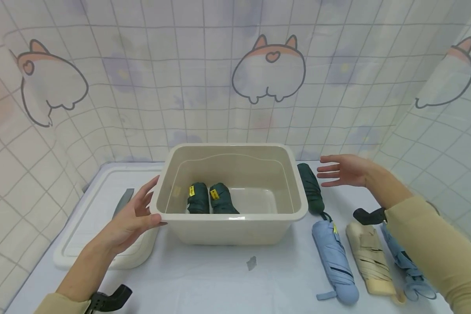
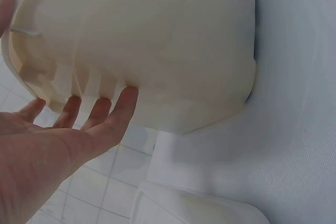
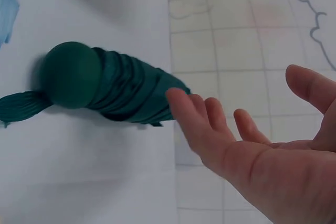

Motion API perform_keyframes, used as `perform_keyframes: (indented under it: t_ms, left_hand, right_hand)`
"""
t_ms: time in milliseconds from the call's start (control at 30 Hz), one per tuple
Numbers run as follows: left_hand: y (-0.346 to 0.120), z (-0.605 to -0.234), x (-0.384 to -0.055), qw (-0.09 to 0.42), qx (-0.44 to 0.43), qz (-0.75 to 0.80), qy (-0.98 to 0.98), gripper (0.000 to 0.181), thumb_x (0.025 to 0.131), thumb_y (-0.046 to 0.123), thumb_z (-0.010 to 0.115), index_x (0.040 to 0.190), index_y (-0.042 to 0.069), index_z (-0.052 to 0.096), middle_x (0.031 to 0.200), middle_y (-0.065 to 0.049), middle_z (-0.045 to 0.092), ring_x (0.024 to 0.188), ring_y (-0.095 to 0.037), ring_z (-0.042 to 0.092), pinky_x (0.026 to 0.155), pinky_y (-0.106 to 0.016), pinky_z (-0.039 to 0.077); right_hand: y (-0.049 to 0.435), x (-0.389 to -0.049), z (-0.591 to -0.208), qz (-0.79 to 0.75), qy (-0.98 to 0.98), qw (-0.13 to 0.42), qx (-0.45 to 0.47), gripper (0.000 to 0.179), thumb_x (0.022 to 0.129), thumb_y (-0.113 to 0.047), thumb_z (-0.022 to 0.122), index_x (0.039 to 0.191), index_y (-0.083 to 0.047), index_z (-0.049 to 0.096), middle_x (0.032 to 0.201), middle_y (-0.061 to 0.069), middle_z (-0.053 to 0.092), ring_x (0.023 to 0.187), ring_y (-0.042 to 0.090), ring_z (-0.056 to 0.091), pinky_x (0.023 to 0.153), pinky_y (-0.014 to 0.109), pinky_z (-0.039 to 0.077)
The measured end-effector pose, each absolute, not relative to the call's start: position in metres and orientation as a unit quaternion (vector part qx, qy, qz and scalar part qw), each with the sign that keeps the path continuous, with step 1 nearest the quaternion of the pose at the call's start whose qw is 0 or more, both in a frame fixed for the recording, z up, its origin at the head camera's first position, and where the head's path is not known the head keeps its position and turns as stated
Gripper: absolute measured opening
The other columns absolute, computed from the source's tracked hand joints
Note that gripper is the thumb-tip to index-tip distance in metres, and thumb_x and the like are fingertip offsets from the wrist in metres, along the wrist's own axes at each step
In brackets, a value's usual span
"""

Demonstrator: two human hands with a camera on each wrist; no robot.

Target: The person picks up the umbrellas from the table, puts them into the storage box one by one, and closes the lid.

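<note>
My left hand point(image 1: 126, 223) holds the cream plastic storage bin point(image 1: 229, 231) by its left front corner. In the left wrist view its fingertips point(image 2: 126, 98) press the outer wall under the rim, with the thumb up at the rim. Two dark green folded umbrellas point(image 1: 198, 198) with yellow tags lie side by side inside the bin, toward the left. Right of the bin, another dark green folded umbrella point(image 1: 311, 188) lies on the table. My right hand point(image 1: 347, 170) hovers just beyond it with fingers spread, holding nothing; the right wrist view shows fingertips near the umbrella's far end point(image 3: 157, 95).
A light blue umbrella point(image 1: 335, 261), a beige umbrella point(image 1: 370, 257) and another blue umbrella point(image 1: 406, 266) lie at the front right. The white lid point(image 1: 102, 187) with a grey handle lies left of the bin. A tile-patterned curtain point(image 1: 204, 96) hangs behind the table.
</note>
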State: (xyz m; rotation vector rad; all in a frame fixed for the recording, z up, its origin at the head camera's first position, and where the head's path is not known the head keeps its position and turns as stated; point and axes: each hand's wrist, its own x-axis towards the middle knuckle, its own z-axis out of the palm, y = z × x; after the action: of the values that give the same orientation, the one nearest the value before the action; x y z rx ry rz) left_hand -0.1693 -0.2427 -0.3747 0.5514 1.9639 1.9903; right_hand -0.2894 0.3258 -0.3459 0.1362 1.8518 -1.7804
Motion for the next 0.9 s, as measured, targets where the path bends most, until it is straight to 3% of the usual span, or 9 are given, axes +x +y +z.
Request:
perform_keyframes:
  t_ms: [200,400,700,900]
  left_hand:
    - [-0.243,-0.376,-0.17,0.145,0.191,0.689,0.684,0.096,0.095,0.014,0.075,0.166,0.026,0.012,0.16,-0.016,0.026,0.137,-0.033,0.045,0.097,-0.042,0.051]
    - [-0.245,-0.377,-0.17,0.146,0.192,0.687,0.685,0.096,0.095,0.014,0.075,0.166,0.028,0.012,0.161,-0.015,0.025,0.138,-0.033,0.043,0.098,-0.042,0.05]
    - [-0.246,-0.378,-0.171,0.148,0.199,0.694,0.676,0.094,0.096,0.009,0.073,0.166,0.026,0.012,0.16,-0.017,0.024,0.137,-0.031,0.047,0.098,-0.041,0.05]
    - [-0.246,-0.378,-0.172,0.152,0.201,0.7,0.668,0.095,0.095,0.008,0.073,0.166,0.025,0.011,0.16,-0.017,0.024,0.135,-0.028,0.048,0.098,-0.042,0.051]
  right_hand:
    - [0.333,-0.29,-0.364,-0.665,0.686,0.285,0.073,0.078,0.109,-0.033,0.053,0.164,-0.008,0.003,0.167,0.026,0.007,0.15,0.046,0.019,0.111,0.06,0.035]
    - [0.336,-0.294,-0.379,-0.666,0.682,0.286,0.094,0.071,0.11,-0.031,0.05,0.163,-0.007,0.009,0.166,0.028,0.008,0.151,0.047,0.016,0.11,0.065,0.033]
    - [0.329,-0.299,-0.392,-0.666,0.675,0.293,0.123,0.082,0.109,-0.032,0.052,0.165,-0.012,-0.004,0.167,0.028,0.001,0.152,0.048,0.01,0.106,0.069,0.034]
    - [0.322,-0.302,-0.4,-0.651,0.683,0.306,0.127,0.075,0.109,-0.029,0.05,0.165,-0.009,0.004,0.168,0.026,-0.002,0.151,0.049,0.008,0.108,0.069,0.032]
